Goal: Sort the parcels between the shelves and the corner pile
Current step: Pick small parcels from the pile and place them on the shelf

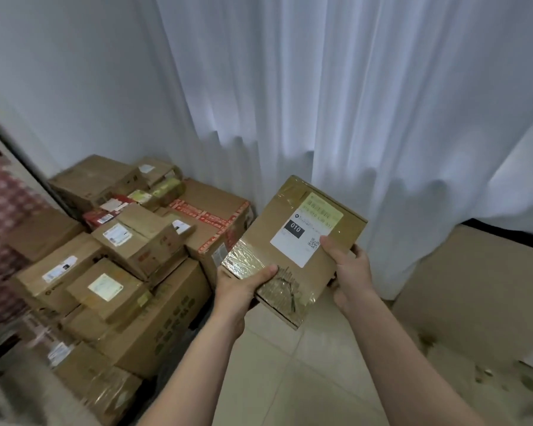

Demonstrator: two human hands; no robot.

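Now the left hand [243, 282] and right hand [350, 267] each clutch the taped parcel [293, 241], thumbs on top; the corner pile [136, 256] sits at nine o'clock.

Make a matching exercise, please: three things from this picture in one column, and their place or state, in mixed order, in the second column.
1. flat parcel
2. red-taped box
3. curtain

A. white, hanging behind
B. held by the left hand and the right hand
C. in the corner pile

Pairs: 1-B, 2-C, 3-A
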